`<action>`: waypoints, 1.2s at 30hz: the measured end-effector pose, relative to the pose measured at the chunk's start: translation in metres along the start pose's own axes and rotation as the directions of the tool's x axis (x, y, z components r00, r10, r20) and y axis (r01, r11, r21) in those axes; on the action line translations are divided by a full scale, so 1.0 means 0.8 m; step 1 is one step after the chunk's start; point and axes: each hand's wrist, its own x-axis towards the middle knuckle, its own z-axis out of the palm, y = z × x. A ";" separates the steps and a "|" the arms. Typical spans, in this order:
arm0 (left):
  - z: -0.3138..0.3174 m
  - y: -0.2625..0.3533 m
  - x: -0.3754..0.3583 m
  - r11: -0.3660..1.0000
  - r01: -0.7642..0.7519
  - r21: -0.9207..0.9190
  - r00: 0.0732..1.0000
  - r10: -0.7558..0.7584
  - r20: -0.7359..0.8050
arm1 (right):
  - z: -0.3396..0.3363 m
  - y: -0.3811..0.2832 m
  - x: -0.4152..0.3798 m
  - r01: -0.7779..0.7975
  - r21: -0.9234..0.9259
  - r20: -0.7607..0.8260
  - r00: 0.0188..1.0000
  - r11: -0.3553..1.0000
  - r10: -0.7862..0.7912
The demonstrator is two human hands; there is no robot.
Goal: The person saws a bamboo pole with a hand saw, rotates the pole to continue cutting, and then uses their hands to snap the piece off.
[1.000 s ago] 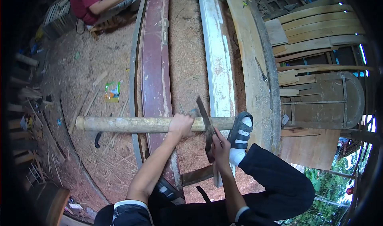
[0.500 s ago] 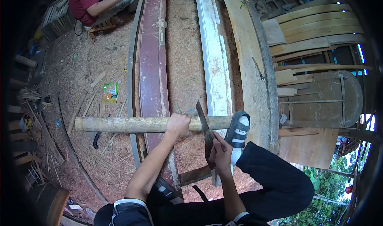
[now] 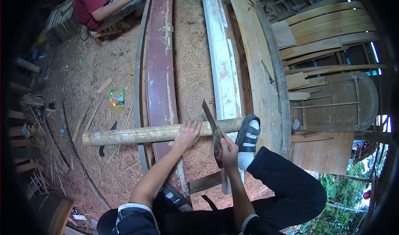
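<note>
A bamboo pole (image 3: pixel 124 137) lies across the maroon board (image 3: pixel 160 77) and the white board (image 3: pixel 224 77), slightly tilted. My left hand (image 3: pixel 189 133) is closed over the pole, left of the saw. My right hand (image 3: pixel 228 152) grips the handle of a hand saw (image 3: pixel 211 118), whose blade crosses the pole. A sandalled foot (image 3: pixel 249 136) rests on the pole's right end, just right of the saw.
Another person in a maroon shirt (image 3: pixel 89 4) sits at the top left near the maroon board. A wide plank (image 3: pixel 262 89) runs along the right. A yellow-green packet (image 3: pixel 117 99) and a dark curved tool (image 3: pixel 102 151) lie on the shavings-covered ground.
The pole's left end has swung down in the view, and my left hand has shifted slightly right and down. The saw has shifted slightly left. The other person's arm has moved.
</note>
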 end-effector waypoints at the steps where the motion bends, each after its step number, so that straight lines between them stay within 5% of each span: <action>1: 0.006 0.003 -0.009 0.996 -0.041 0.081 0.999 0.043 -0.023 | 0.003 0.008 -0.011 0.048 0.067 -0.007 0.999 0.997 -0.047; 6: 0.016 0.006 -0.029 0.975 -0.133 0.176 0.985 0.150 -0.090 | -0.004 0.009 -0.043 -0.065 0.128 0.000 0.998 0.990 0.066; 8: 0.009 0.008 -0.024 0.987 -0.116 0.111 0.993 0.117 -0.004 | -0.004 -0.018 -0.047 -0.266 0.335 0.037 0.962 0.904 0.270; 10: -0.023 0.009 -0.004 0.998 0.024 -0.054 0.976 -0.012 0.219 | 0.005 -0.005 -0.042 -0.186 0.278 -0.033 0.979 0.943 0.203; 12: -0.038 0.006 0.011 0.999 0.042 0.008 0.968 -0.043 0.249 | 0.000 0.000 -0.046 -0.201 0.175 -0.005 0.979 0.964 0.205; 14: -0.042 0.001 0.022 0.984 0.172 -0.046 0.824 -0.118 0.554 | -0.006 0.000 -0.053 -0.208 0.147 -0.040 0.975 0.967 0.216; 20: -0.033 -0.003 0.020 0.986 0.143 -0.081 0.891 -0.093 0.445 | -0.014 -0.025 -0.067 -0.151 0.285 -0.022 0.986 0.947 0.164; 21: -0.030 -0.003 0.018 0.985 0.144 -0.095 0.902 -0.091 0.421 | -0.008 -0.037 -0.036 -0.307 0.066 0.007 0.952 0.950 0.307; 22: -0.030 -0.001 0.017 0.985 0.145 -0.096 0.902 -0.092 0.421 | -0.006 -0.033 -0.028 -0.307 0.064 0.007 0.952 0.950 0.307; 26: -0.035 -0.010 0.025 0.985 0.143 -0.092 0.892 -0.089 0.443 | -0.014 0.005 -0.047 -0.067 0.016 -0.007 0.998 0.998 0.067; 28: -0.034 -0.003 0.017 0.984 0.147 -0.103 0.887 -0.086 0.453 | -0.026 -0.027 -0.083 -0.217 0.278 0.008 0.975 0.936 0.223; 32: -0.035 -0.008 0.023 0.985 0.128 -0.112 0.893 -0.066 0.445 | 0.023 -0.008 0.007 -0.138 0.241 -0.051 0.987 0.961 0.155; 33: -0.034 -0.013 0.027 0.989 0.103 -0.103 0.889 -0.045 0.456 | 0.019 -0.017 0.005 -0.231 0.343 0.007 0.970 0.910 0.244; 36: -0.037 -0.011 0.027 0.983 0.136 -0.123 0.899 -0.070 0.432 | -0.013 -0.019 -0.059 -0.136 0.172 -0.032 0.989 0.976 0.144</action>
